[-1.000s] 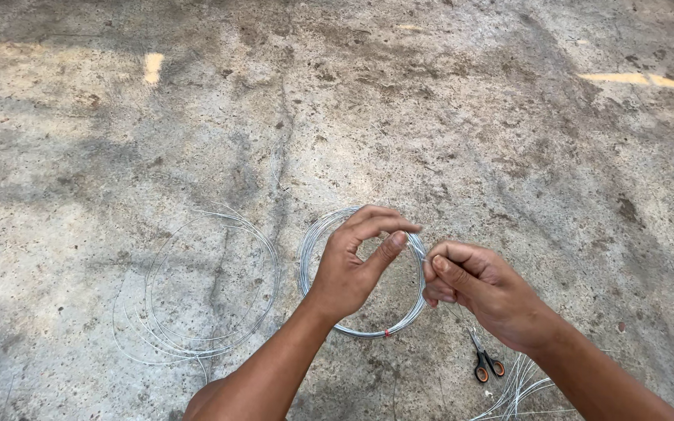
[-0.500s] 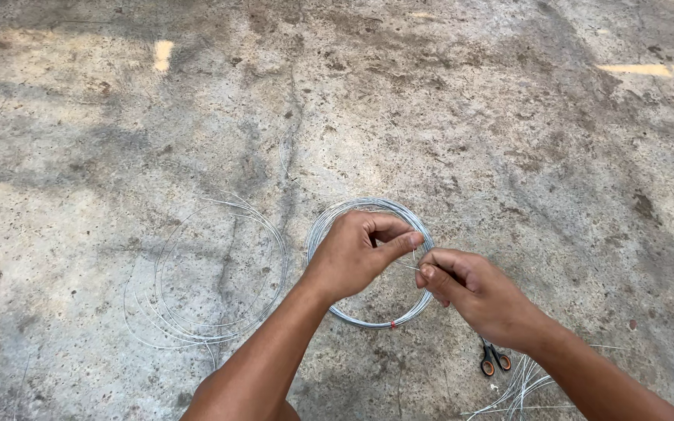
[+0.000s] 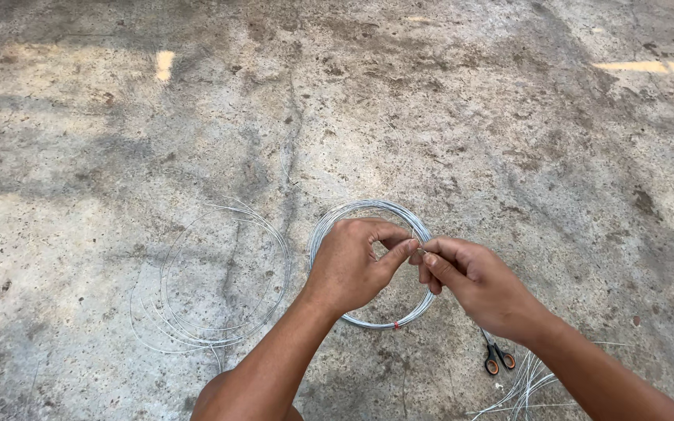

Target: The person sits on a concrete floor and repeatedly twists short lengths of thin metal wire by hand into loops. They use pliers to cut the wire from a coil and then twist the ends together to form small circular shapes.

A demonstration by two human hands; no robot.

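Head view: I see the left hand (image 3: 350, 265) and right hand (image 3: 473, 282) meeting fingertip to fingertip directly above the tight coil of silver wire (image 3: 374, 263), which lies flat on the concrete floor (image 3: 446, 117); both are closed in narrow pinches, seemingly on the same thin wire end at the coil's right rim, though the strand itself is too fine for me to confirm. The coil sits just beneath the fingers, neither hand clearly nearer. A looser wire loop (image 3: 212, 281) lies to the left, small orange-handled scissors (image 3: 498, 359) and cut wire strands (image 3: 532, 386) by the right wrist.
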